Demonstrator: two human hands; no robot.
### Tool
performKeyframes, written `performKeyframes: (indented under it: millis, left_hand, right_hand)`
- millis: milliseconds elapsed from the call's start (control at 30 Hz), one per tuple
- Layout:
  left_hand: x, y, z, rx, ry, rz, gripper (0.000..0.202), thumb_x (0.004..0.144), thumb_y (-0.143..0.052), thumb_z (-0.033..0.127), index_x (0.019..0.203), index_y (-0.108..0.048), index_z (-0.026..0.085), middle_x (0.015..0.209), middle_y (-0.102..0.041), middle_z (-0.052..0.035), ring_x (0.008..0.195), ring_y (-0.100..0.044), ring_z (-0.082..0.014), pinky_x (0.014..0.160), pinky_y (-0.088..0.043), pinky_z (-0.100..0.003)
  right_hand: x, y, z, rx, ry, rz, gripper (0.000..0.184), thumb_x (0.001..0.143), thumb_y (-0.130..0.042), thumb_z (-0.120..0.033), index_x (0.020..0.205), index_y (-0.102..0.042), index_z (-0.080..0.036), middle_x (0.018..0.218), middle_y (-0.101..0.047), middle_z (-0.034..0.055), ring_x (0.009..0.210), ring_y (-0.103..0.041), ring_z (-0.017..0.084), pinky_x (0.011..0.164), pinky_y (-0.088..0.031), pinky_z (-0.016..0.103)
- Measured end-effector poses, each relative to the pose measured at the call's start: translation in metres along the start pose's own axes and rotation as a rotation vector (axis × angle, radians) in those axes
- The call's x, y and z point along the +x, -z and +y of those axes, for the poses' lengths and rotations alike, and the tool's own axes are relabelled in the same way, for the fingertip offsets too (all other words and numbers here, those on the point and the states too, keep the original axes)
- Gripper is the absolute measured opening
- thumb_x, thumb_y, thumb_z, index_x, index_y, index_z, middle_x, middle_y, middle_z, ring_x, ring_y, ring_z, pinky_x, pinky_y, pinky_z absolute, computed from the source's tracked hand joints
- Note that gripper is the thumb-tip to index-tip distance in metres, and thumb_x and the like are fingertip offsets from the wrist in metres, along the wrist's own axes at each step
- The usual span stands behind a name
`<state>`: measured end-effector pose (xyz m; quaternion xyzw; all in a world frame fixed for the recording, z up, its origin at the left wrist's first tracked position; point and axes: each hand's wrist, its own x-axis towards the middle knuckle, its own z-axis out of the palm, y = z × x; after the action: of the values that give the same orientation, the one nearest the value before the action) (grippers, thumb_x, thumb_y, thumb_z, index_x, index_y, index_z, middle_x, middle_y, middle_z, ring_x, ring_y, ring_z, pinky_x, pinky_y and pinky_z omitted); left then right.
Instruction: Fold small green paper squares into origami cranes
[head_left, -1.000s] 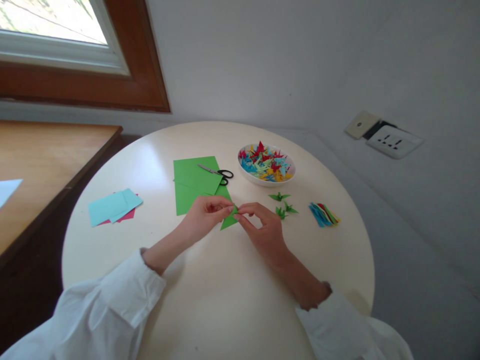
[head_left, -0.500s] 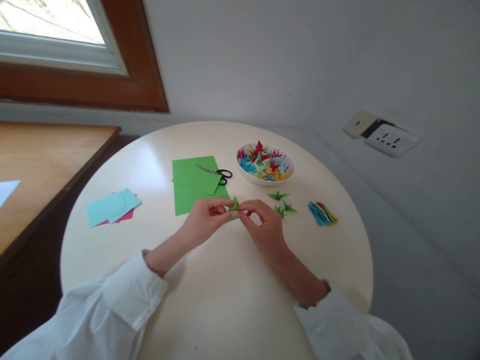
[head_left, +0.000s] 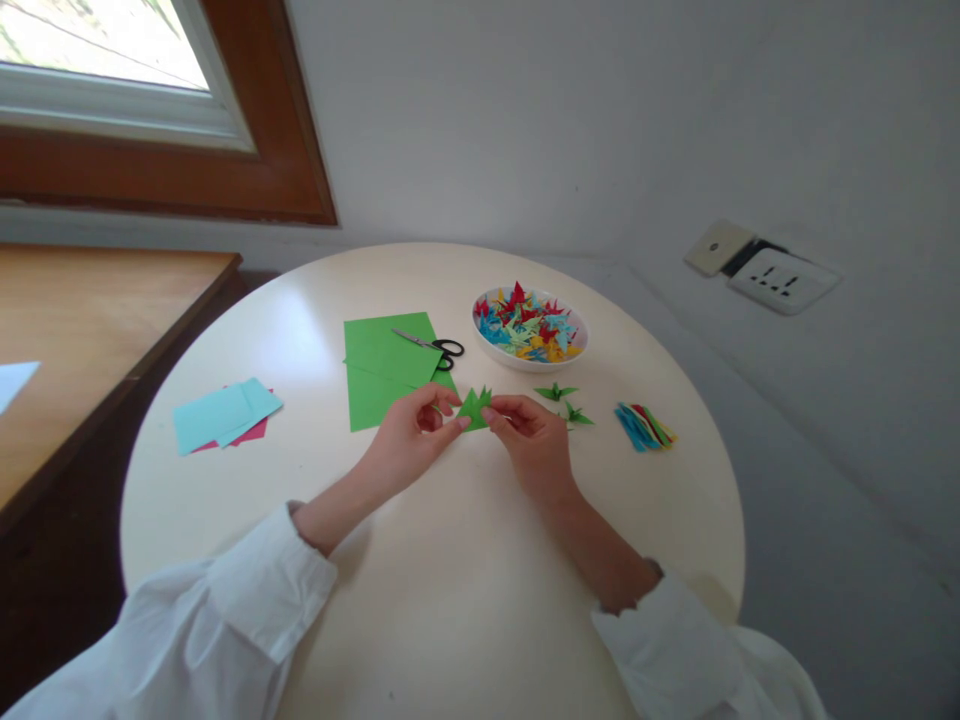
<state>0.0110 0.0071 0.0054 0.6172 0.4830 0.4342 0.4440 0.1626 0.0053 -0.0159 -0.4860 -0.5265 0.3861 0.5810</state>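
A small folded green paper crane (head_left: pixel 475 408) is between my two hands, over the near right corner of the green sheets. My right hand (head_left: pixel 536 440) pinches its right side between thumb and fingertips. At its left edge, the thumb and index finger of my left hand (head_left: pixel 412 435) hold the lower corner. Several pointed tips of the paper stick up between the hands. Other finished green cranes (head_left: pixel 576 413) lie just beyond my right hand, which partly covers them. Black-handled scissors (head_left: pixel 448 348) rest on the green paper (head_left: pixel 367 400).
A white bowl (head_left: pixel 491 352) full of colourful paper cranes stands at the back right. Strips of coloured paper (head_left: pixel 645 427) lie on the right of the round table (head_left: pixel 435 600). Light blue sheets (head_left: pixel 214 415) over pink ones are at left. A wall socket (head_left: pixel 784 280) is nearby.
My hands have moved slightly apart, and the green paper has turned so that more of its face and several points show. My right hand now covers more of the finished cranes.
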Motion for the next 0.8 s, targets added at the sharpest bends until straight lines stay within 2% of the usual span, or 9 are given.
performKeyframes:
  millis: [100, 200, 333, 500, 667, 800]
  left_hand:
    - [0.001, 0.0001, -0.0032, 0.054, -0.013, 0.0, 0.015, 0.067, -0.063, 0.03, 0.068, -0.057, 0.016, 0.061, -0.052, 0.0019, 0.056, -0.044, -0.0099, 0.052, -0.034, -0.022]
    - [0.0021, -0.0005, -0.0053, 0.033, 0.018, -0.015, 0.018, 0.065, -0.063, 0.031, 0.061, -0.056, 0.015, 0.057, -0.052, 0.0022, 0.054, -0.042, -0.0096, 0.05, -0.031, -0.022]
    - [0.0026, -0.0024, -0.0049, -0.12, 0.108, -0.032, 0.021, 0.063, -0.065, 0.034, 0.061, -0.057, 0.014, 0.055, -0.051, 0.0033, 0.052, -0.042, -0.0086, 0.049, -0.03, -0.021]
    - [0.002, -0.0035, -0.003, -0.243, 0.178, 0.038, 0.024, 0.058, -0.07, 0.034, 0.067, -0.059, 0.014, 0.053, -0.051, 0.0047, 0.05, -0.042, -0.0078, 0.049, -0.03, -0.02]
    - [0.0017, -0.0034, -0.0049, -0.221, 0.119, 0.026, 0.02, 0.06, -0.068, 0.031, 0.066, -0.06, 0.014, 0.052, -0.05, 0.0045, 0.049, -0.042, -0.0078, 0.048, -0.031, -0.02]
    - [0.0015, -0.0027, -0.0057, -0.11, 0.042, 0.027, 0.01, 0.061, -0.064, 0.023, 0.065, -0.061, 0.015, 0.056, -0.053, 0.0027, 0.052, -0.045, -0.009, 0.051, -0.035, -0.021]
  right_hand:
    - [0.0002, -0.0008, 0.0013, 0.006, -0.004, 0.006, 0.017, 0.063, -0.07, -0.031, 0.07, -0.065, -0.016, 0.068, -0.067, 0.0028, 0.06, -0.061, 0.014, 0.056, -0.053, 0.027]
    - [-0.0002, -0.0013, 0.0012, 0.015, -0.008, 0.003, 0.017, 0.063, -0.07, -0.03, 0.07, -0.065, -0.016, 0.069, -0.067, 0.003, 0.062, -0.061, 0.014, 0.057, -0.052, 0.027]
    - [-0.0007, -0.0012, -0.0004, 0.038, 0.005, 0.017, 0.019, 0.065, -0.069, -0.03, 0.077, -0.063, -0.017, 0.076, -0.066, 0.0035, 0.072, -0.061, 0.015, 0.061, -0.052, 0.027]
    - [-0.0017, -0.0019, -0.0017, 0.057, -0.024, 0.011, 0.026, 0.062, -0.072, -0.03, 0.083, -0.059, -0.02, 0.082, -0.062, 0.0025, 0.078, -0.059, 0.015, 0.058, -0.05, 0.024]
    - [-0.002, -0.004, -0.001, 0.163, -0.083, -0.079, 0.023, 0.061, -0.071, -0.025, 0.079, -0.058, -0.02, 0.077, -0.064, 0.0003, 0.071, -0.062, 0.014, 0.062, -0.051, 0.026]
    - [-0.0011, -0.0044, 0.0007, 0.2, -0.106, -0.08, 0.02, 0.059, -0.07, -0.022, 0.075, -0.059, -0.02, 0.073, -0.066, 0.0, 0.07, -0.063, 0.013, 0.067, -0.051, 0.026]
